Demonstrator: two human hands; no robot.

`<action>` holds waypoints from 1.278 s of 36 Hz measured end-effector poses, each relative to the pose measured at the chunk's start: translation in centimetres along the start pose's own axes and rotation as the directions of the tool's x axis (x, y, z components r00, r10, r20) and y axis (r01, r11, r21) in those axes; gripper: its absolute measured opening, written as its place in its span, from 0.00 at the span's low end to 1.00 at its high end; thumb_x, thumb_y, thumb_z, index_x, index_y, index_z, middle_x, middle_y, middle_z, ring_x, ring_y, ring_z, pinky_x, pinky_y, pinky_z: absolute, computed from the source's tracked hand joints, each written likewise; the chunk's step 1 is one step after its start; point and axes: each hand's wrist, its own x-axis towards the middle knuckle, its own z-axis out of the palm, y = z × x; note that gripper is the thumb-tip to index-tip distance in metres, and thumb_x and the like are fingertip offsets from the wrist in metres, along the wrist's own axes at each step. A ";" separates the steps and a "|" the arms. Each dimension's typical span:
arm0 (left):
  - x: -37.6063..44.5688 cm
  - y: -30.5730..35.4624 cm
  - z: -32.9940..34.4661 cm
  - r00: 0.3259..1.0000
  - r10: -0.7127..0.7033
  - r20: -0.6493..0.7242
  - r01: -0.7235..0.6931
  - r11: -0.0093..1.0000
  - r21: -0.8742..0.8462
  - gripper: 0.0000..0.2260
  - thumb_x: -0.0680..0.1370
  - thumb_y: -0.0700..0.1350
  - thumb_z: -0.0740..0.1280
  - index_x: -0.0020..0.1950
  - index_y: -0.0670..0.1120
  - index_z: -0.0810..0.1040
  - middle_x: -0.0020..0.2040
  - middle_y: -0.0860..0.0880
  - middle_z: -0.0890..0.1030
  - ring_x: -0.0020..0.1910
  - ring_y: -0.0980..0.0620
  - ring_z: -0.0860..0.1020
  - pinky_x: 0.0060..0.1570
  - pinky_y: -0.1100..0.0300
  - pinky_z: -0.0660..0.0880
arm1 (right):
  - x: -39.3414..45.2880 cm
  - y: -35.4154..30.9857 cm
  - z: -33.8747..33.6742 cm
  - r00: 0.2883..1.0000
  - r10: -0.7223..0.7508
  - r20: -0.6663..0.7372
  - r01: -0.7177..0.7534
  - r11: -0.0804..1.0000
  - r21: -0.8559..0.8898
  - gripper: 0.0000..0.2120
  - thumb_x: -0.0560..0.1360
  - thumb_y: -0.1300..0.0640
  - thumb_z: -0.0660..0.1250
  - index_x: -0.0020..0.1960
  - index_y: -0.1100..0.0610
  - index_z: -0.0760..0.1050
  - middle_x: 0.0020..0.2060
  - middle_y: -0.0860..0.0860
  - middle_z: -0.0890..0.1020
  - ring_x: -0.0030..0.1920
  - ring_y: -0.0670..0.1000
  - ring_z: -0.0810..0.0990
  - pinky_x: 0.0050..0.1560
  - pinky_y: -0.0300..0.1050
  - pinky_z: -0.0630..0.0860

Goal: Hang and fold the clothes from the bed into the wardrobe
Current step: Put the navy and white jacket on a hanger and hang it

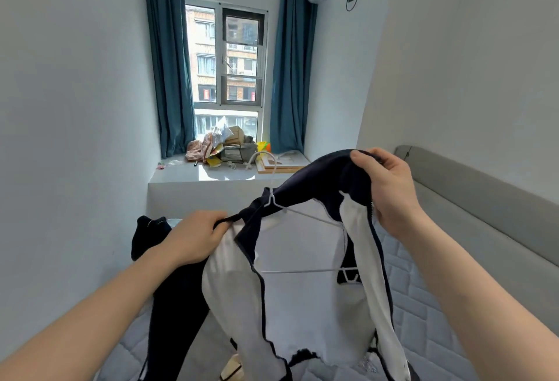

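I hold up a dark navy jacket with a white lining over the bed. A white wire hanger sits inside it, its hook poking up above the collar. My left hand grips the jacket's left front edge near the collar. Higher up, my right hand pinches the right shoulder. The jacket hangs open towards me, lining outward. Another dark garment lies on the bed behind my left hand. No wardrobe is in view.
A white window ledge ahead carries a pile of papers, bags and a box. Blue curtains frame the window. A grey padded headboard runs along the right wall. A small wooden object lies on the mattress below the jacket.
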 end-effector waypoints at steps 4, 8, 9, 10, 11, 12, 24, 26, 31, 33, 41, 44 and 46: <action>0.6 1.2 0.3 0.999 -0.036 -0.009 0.036 0.999 0.000 0.14 0.83 0.49 0.59 0.36 0.53 0.69 0.36 0.54 0.78 0.38 0.51 0.76 0.40 0.53 0.74 | -1.4 -0.9 2.5 0.984 0.038 0.174 -0.032 0.999 -0.037 0.09 0.72 0.53 0.70 0.33 0.51 0.80 0.30 0.51 0.77 0.31 0.49 0.74 0.32 0.40 0.70; 1.5 2.2 0.1 0.994 -0.079 -0.074 0.074 0.995 -0.060 0.14 0.82 0.46 0.60 0.36 0.48 0.69 0.34 0.50 0.76 0.35 0.51 0.74 0.34 0.54 0.67 | -3.4 0.6 4.0 0.931 0.077 0.356 -0.058 0.996 -0.063 0.10 0.75 0.54 0.70 0.34 0.50 0.80 0.29 0.46 0.77 0.30 0.44 0.73 0.31 0.35 0.69; 1.6 2.5 0.0 0.992 -0.083 -0.091 0.077 0.995 -0.069 0.14 0.82 0.45 0.60 0.36 0.48 0.69 0.33 0.49 0.76 0.34 0.52 0.74 0.33 0.54 0.66 | -3.9 1.2 4.2 0.917 0.081 0.390 -0.063 0.996 -0.057 0.10 0.76 0.55 0.70 0.36 0.52 0.80 0.30 0.47 0.78 0.31 0.44 0.74 0.33 0.35 0.70; 1.7 2.7 -0.1 0.991 -0.085 -0.102 0.078 0.994 -0.075 0.14 0.82 0.45 0.61 0.36 0.48 0.69 0.33 0.49 0.76 0.34 0.52 0.74 0.32 0.55 0.65 | -4.5 1.8 4.5 0.905 0.086 0.417 -0.062 0.996 -0.070 0.10 0.77 0.55 0.70 0.37 0.53 0.79 0.32 0.49 0.77 0.33 0.45 0.74 0.35 0.36 0.70; 1.9 2.9 -0.3 0.990 -0.088 -0.106 0.080 0.993 -0.081 0.14 0.82 0.45 0.61 0.35 0.49 0.69 0.33 0.50 0.76 0.34 0.53 0.73 0.32 0.55 0.65 | -5.1 2.4 4.7 0.895 0.091 0.436 -0.053 0.994 -0.100 0.11 0.77 0.54 0.70 0.37 0.55 0.78 0.32 0.49 0.76 0.34 0.46 0.73 0.36 0.37 0.69; 2.0 3.2 -0.4 0.990 -0.092 -0.106 0.082 0.993 -0.090 0.15 0.82 0.45 0.62 0.35 0.50 0.69 0.33 0.50 0.76 0.34 0.53 0.73 0.31 0.55 0.64 | -5.6 2.9 5.0 0.887 0.098 0.452 -0.041 0.990 -0.134 0.11 0.77 0.53 0.70 0.37 0.55 0.76 0.32 0.49 0.74 0.35 0.46 0.71 0.36 0.38 0.67; 2.1 7.1 -1.2 0.997 -0.028 -0.071 0.008 0.962 -0.273 0.13 0.79 0.49 0.69 0.35 0.52 0.76 0.35 0.51 0.80 0.39 0.49 0.77 0.41 0.55 0.73 | -8.2 5.4 6.1 0.798 0.190 0.573 -0.103 0.978 -0.181 0.11 0.79 0.55 0.68 0.39 0.53 0.74 0.32 0.48 0.72 0.33 0.45 0.69 0.35 0.34 0.70; 2.1 6.9 -1.7 0.994 -0.034 -0.104 0.002 0.955 -0.297 0.11 0.79 0.49 0.69 0.36 0.52 0.78 0.35 0.52 0.80 0.40 0.51 0.78 0.43 0.54 0.74 | -8.0 5.3 4.9 0.778 0.235 0.582 -0.098 0.961 -0.257 0.08 0.79 0.54 0.70 0.41 0.53 0.76 0.35 0.48 0.77 0.35 0.44 0.74 0.37 0.35 0.75; 1.8 5.7 -2.7 0.979 -0.065 -0.193 0.004 0.954 -0.298 0.07 0.79 0.53 0.69 0.40 0.57 0.80 0.36 0.57 0.82 0.41 0.55 0.79 0.43 0.56 0.74 | -7.7 4.8 0.6 0.758 0.309 0.574 0.024 0.867 -0.498 0.08 0.76 0.44 0.71 0.51 0.46 0.81 0.48 0.44 0.85 0.49 0.45 0.83 0.52 0.43 0.80; 1.6 5.1 -2.8 0.976 -0.071 -0.204 0.003 0.949 -0.315 0.06 0.79 0.53 0.69 0.42 0.56 0.81 0.37 0.57 0.83 0.42 0.54 0.79 0.46 0.53 0.76 | -7.2 4.4 -1.2 0.799 0.276 0.535 0.037 0.865 -0.500 0.07 0.76 0.45 0.72 0.52 0.45 0.81 0.48 0.44 0.85 0.49 0.45 0.83 0.52 0.42 0.79; 1.0 4.1 -3.5 0.975 -0.043 -0.216 -0.053 0.906 -0.421 0.02 0.78 0.50 0.72 0.45 0.55 0.83 0.39 0.49 0.84 0.43 0.45 0.81 0.50 0.45 0.77 | -3.8 4.3 -8.1 0.982 0.067 0.174 0.061 0.767 -0.638 0.12 0.75 0.53 0.74 0.54 0.40 0.78 0.53 0.40 0.82 0.54 0.39 0.81 0.56 0.41 0.77; 0.9 4.3 -3.7 0.976 -0.003 -0.219 -0.084 0.920 -0.384 0.02 0.78 0.51 0.71 0.46 0.58 0.83 0.38 0.51 0.84 0.43 0.47 0.81 0.49 0.44 0.77 | -2.8 4.3 -9.2 0.981 0.044 0.190 0.120 0.632 -0.766 0.18 0.76 0.49 0.73 0.64 0.41 0.73 0.59 0.33 0.75 0.60 0.35 0.74 0.62 0.40 0.71; 0.9 4.6 -3.8 0.976 0.009 -0.217 -0.090 0.926 -0.367 0.02 0.78 0.51 0.71 0.46 0.58 0.83 0.39 0.52 0.84 0.43 0.48 0.81 0.50 0.44 0.77 | -2.4 4.5 -9.4 0.975 0.071 0.209 0.129 0.584 -0.801 0.21 0.76 0.47 0.72 0.67 0.42 0.71 0.61 0.35 0.74 0.62 0.38 0.73 0.63 0.40 0.68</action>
